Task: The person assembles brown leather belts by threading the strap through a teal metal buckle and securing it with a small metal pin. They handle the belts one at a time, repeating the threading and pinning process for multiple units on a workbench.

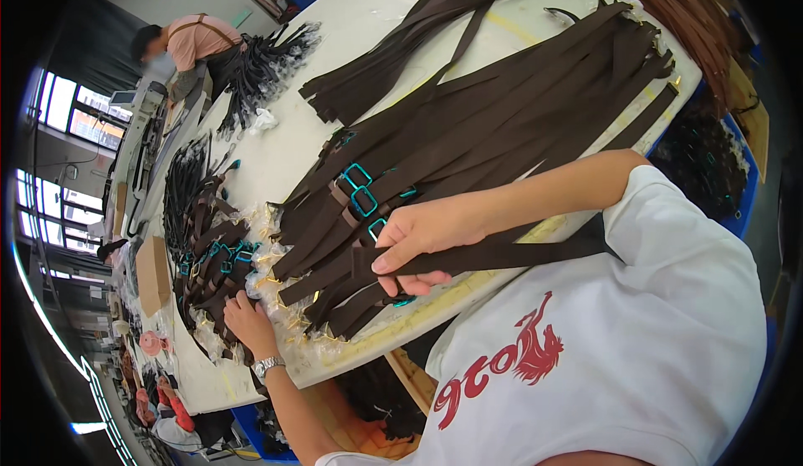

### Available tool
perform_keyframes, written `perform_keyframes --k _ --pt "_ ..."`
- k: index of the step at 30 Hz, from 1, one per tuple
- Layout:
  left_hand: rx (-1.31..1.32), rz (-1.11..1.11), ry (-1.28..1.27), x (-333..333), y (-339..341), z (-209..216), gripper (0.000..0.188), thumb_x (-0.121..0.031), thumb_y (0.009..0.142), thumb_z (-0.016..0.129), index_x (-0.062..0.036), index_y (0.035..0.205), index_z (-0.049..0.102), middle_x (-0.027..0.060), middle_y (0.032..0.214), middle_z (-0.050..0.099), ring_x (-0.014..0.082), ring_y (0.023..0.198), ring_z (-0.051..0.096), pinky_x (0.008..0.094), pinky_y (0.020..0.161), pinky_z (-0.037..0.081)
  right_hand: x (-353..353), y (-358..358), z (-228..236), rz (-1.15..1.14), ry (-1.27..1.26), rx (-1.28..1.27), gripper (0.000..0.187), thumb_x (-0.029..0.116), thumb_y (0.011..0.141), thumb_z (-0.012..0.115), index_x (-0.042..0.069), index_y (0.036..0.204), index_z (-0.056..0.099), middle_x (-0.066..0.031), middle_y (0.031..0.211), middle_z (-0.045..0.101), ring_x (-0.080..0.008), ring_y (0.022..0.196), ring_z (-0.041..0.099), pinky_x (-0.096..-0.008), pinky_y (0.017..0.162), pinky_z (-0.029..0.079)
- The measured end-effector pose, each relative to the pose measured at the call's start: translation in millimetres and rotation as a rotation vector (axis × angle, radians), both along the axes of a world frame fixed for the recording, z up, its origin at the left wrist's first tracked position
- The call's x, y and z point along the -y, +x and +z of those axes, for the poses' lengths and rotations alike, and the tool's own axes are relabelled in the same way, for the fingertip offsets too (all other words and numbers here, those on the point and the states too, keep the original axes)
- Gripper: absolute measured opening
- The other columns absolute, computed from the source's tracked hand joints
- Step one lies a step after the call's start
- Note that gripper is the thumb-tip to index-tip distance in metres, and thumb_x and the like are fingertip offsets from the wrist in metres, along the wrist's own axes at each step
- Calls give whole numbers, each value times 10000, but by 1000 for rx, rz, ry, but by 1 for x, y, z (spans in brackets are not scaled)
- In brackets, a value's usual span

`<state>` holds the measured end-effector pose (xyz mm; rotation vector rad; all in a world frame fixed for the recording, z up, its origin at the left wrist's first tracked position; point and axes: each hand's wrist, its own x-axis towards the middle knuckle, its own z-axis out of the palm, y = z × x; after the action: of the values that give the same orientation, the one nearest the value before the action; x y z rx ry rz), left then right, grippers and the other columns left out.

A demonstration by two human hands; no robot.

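My right fingers (416, 284) pinch a brown webbing strap (510, 256), best kept flat; left fingers (242, 309), grip unclear, touch buckled straps (216, 305) beneath.

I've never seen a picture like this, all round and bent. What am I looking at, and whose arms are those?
It's one view from a fisheye camera worn on a person's head, looking down, so straight edges bend. There's no robot: both bare arms are the wearer's. The right hand holds a dark brown strap between thumb and fingers. The left hand, wearing a wristwatch, is at a smaller strap pile. Long brown straps and teal buckles lie on the white table.
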<state>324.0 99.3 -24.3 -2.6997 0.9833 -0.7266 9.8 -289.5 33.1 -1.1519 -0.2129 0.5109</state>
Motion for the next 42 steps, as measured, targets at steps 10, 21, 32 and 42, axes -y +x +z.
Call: perform_keyframes --k 10,21,32,42 --pt "220 -102 19 -2 21 51 108 -107 869 669 -23 911 616 157 871 627 377 909 595 472 878 483 -26 -19 -5 28 179 101 368 319 1098 588 -24 1086 721 -54 711 645 -104 566 548 -256 627 494" --pt "-459 -126 -520 18 -154 213 296 -204 1132 507 40 1148 673 43 723 618 81 501 500 244 482 379 -38 -17 -24 -24 389 -224 376 370 1099 586 12 1102 701 56 703 466 -23 518 256 -213 439 211" --pt "-1468 -191 -819 107 -285 69 282 -177 1125 503 69 1076 630 71 763 620 102 473 526 251 424 411 -54 -44 -46 -275 426 -93 319 336 992 754 62 1031 596 -4 789 597 -36 530 309 -240 461 200" --pt "-1618 -233 -897 126 -298 44 236 -162 1086 562 56 1143 632 115 926 696 142 650 653 271 525 508 -48 -60 -37 -415 54 -67 254 285 979 714 46 1049 661 20 705 658 -60 622 546 -260 529 355"
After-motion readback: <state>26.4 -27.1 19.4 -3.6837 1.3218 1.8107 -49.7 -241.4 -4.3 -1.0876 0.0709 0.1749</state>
